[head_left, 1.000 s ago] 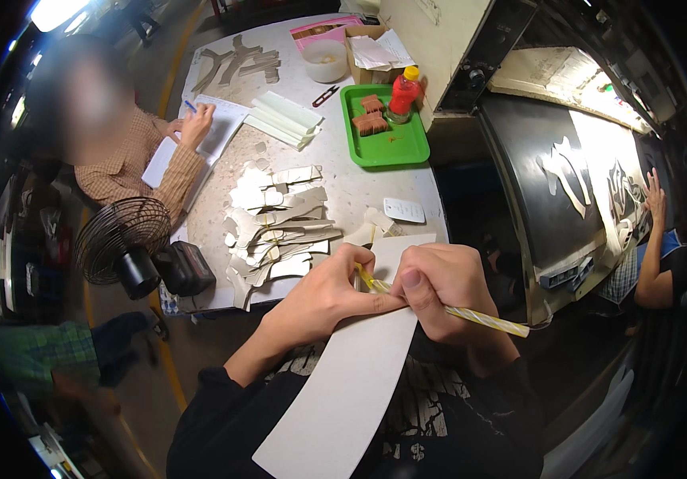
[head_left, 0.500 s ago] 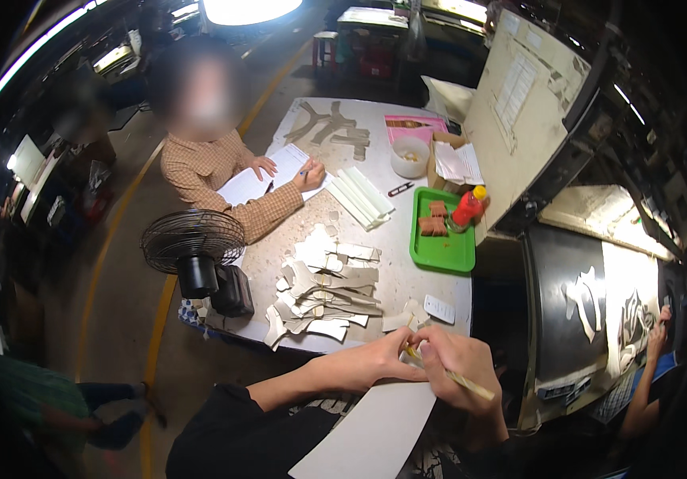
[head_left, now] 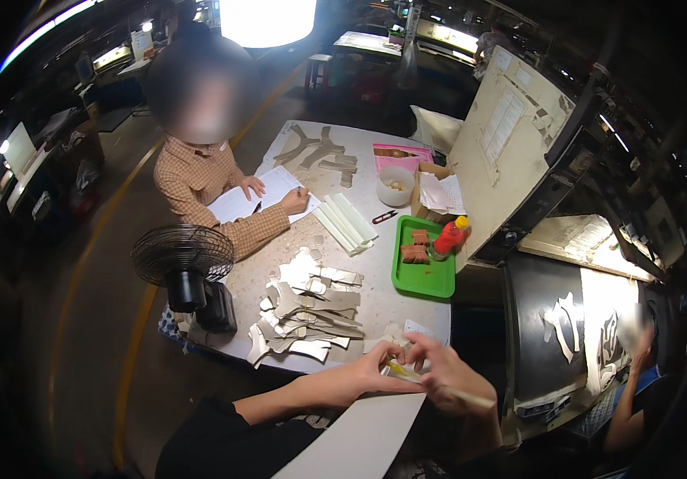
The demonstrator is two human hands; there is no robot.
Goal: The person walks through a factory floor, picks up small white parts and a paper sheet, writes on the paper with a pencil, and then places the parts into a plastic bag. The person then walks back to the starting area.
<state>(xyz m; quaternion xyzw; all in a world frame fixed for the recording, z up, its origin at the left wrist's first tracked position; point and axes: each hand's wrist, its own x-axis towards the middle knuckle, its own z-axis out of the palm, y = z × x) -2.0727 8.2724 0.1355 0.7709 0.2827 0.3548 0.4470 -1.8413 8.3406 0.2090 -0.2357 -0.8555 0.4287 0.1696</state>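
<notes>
Near each other at the lower middle of the frame, the left hand (head_left: 363, 377) pinches the top of a white strip (head_left: 359, 443) and the right hand (head_left: 457, 377) is curled on a yellow stick (head_left: 475, 399). The strip hangs below the left hand, toward the lower edge. Just beyond, a pale table (head_left: 378, 279) bears a heap of cut pieces (head_left: 311, 307). Right of centre, a green tray (head_left: 431, 286) holds brown blocks (head_left: 415, 254) and a red bottle (head_left: 445, 242); above it stand a white bowl (head_left: 394, 194) with small bits inside and a box (head_left: 430, 209) of papers. A fan (head_left: 185, 255) and a person (head_left: 188, 191) writing occupy the left side, a black worktop (head_left: 539, 359) the right, a lamp (head_left: 268, 20) the top.
</notes>
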